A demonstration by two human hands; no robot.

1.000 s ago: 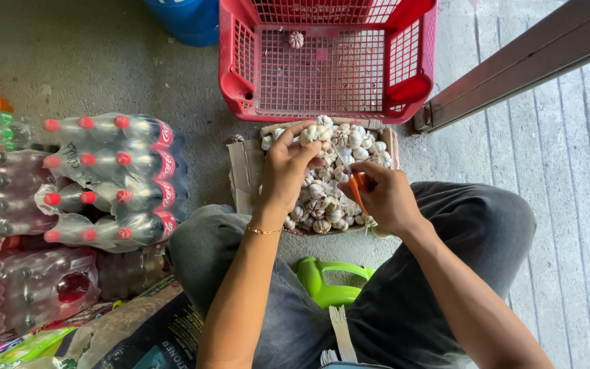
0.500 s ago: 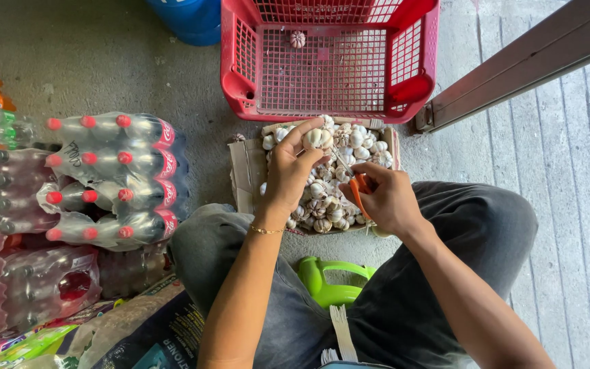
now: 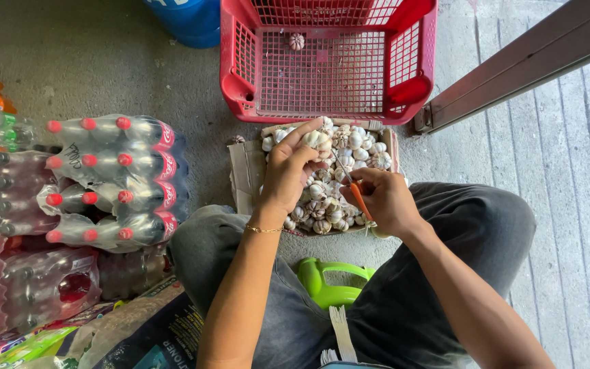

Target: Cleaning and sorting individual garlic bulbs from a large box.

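Bottles [image 3: 107, 181] of dark soda with red caps, shrink-wrapped in packs, lie on the concrete floor [image 3: 90, 61] well to the left of the cardboard box [image 3: 246, 171], with more packs beyond them at the frame's left edge. A printed sack [image 3: 148, 331] lies below and to the left of the box, beside the person's knee. The box itself sits on the floor between the knees, filled with garlic bulbs [image 3: 360, 145].

Over the box's left half, the left hand [image 3: 288, 174] has its grip closed round a single garlic bulb [image 3: 315, 139], pinched between thumb and fingertips and lifted just above the pile; a thin gold bracelet [image 3: 264, 229] circles the wrist. Over the box's right half, the right hand [image 3: 384, 198] is wrapped tight on orange-handled scissors [image 3: 353, 186], whose blades point up toward the held bulb and seem to end close under it; whether they touch it I cannot tell.

Just beyond the box stands a red plastic basket [image 3: 240, 58], touching or nearly touching its far edge, with one lone garlic head [image 3: 297, 42] inside. A green plastic handle [image 3: 329, 283] shows below the box, between the legs. Right of the box runs a metal door rail [image 3: 513, 65] across pale planks [image 3: 575, 184].
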